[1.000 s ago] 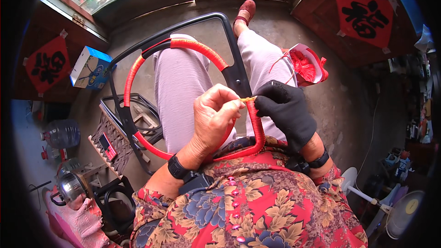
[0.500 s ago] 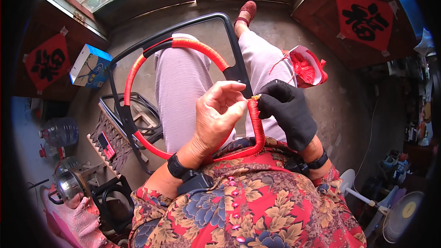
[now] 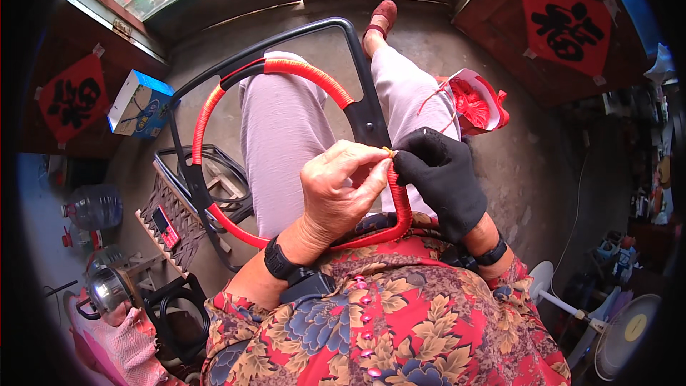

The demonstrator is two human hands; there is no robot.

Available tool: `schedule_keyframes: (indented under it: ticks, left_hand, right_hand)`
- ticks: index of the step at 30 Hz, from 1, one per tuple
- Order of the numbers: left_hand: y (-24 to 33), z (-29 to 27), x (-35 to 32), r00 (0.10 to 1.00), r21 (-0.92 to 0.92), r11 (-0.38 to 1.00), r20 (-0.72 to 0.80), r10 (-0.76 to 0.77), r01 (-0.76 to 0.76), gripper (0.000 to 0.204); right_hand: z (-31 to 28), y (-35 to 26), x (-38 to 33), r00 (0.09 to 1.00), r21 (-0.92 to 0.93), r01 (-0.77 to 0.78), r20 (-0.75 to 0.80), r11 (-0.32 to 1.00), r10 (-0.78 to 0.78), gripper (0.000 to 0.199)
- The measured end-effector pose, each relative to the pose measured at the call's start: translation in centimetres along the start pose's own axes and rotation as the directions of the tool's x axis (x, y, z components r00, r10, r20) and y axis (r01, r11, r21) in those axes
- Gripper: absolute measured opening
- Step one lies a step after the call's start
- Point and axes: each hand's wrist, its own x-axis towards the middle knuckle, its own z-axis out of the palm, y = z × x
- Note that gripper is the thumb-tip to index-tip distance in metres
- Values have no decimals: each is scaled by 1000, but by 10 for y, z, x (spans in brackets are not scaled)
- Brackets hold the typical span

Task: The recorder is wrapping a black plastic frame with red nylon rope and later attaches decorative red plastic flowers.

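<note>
Across my lap lies a black tubular frame (image 3: 300, 29) with a ring joined to it. Much of the ring is closely wound with red cord (image 3: 306, 71); bare black stretches show between the windings. My bare left hand (image 3: 339, 184) pinches thumb and forefinger together at the upper end of a red-wound tube (image 3: 401, 204). What is between these fingertips is too small to make out. My right hand (image 3: 441, 179), in a black glove, curls its fingers around that same end, against the tube. A tiny yellow bit (image 3: 390, 151) shows between both hands.
Beside my right leg sits an open box (image 3: 489, 100) with red material inside. More black frames (image 3: 214, 186) and a woven stool (image 3: 168, 221) with a red phone (image 3: 166, 227) stand at left. A blue-white box (image 3: 141, 104) is beyond; a fan (image 3: 629, 332) stands lower right.
My left hand has moved slightly right, its raised fingers coming down into a pinch at the tube's end. My right hand has shifted slightly left. The frame has barely moved.
</note>
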Motion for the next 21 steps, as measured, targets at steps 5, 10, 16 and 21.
schedule_keyframes:
  ticks: [5, 10, 16, 21]
  left_hand:
    - [2, -1, -1, 998, 1, 998, 7, -59, 59, 11]
    - [-2, 0, -4, 896, -253, 870, -29, -444, 423, 2]
    - [-5, -4, -1, 853, -372, 788, 18, -522, 490, 1]
    - [-7, -6, 2, 856, -431, 767, 26, -516, 476, 11]
  right_hand:
    - [-4, 3, -1, 993, -64, 96, 71, 993, -91, 10]
    - [-11, 5, -1, 998, -11, 56, 8, 998, -56, 9]
    - [-38, 29, 3, 969, 817, -142, -1, 559, 248, 9]
    - [-38, 17, 8, 975, 568, -140, -64, 811, 213, 7]
